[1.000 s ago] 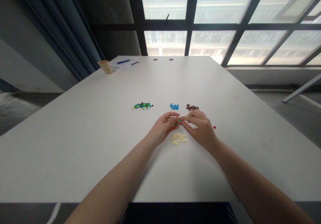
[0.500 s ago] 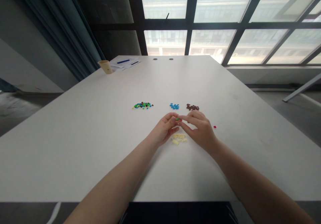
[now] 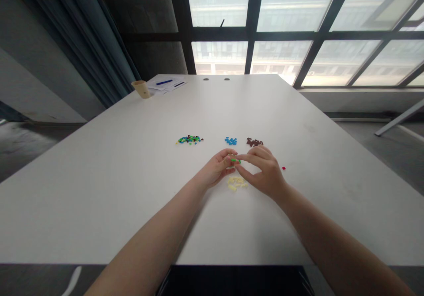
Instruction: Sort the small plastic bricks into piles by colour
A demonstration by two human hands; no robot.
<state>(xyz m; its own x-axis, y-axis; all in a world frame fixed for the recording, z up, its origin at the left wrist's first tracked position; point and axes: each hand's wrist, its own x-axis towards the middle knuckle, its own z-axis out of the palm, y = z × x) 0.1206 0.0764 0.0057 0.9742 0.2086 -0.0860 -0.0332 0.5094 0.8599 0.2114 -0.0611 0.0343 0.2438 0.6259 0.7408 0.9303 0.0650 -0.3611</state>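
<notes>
A person's left hand (image 3: 217, 168) and right hand (image 3: 265, 172) meet in a narrow pinch on a tiny green plastic brick (image 3: 234, 160), held above a white counter (image 3: 132, 176). A cream brick pile (image 3: 236, 183) lies just below; a blue brick pile (image 3: 231, 141) and brown brick pile (image 3: 254, 142) sit sorted by colour beyond.

The person is working bare-armed, the slender left forearm (image 3: 155, 229) and right forearm (image 3: 318, 229) tapering smoothly into an uncovered left hand (image 3: 217, 168) and right hand (image 3: 265, 174).
</notes>
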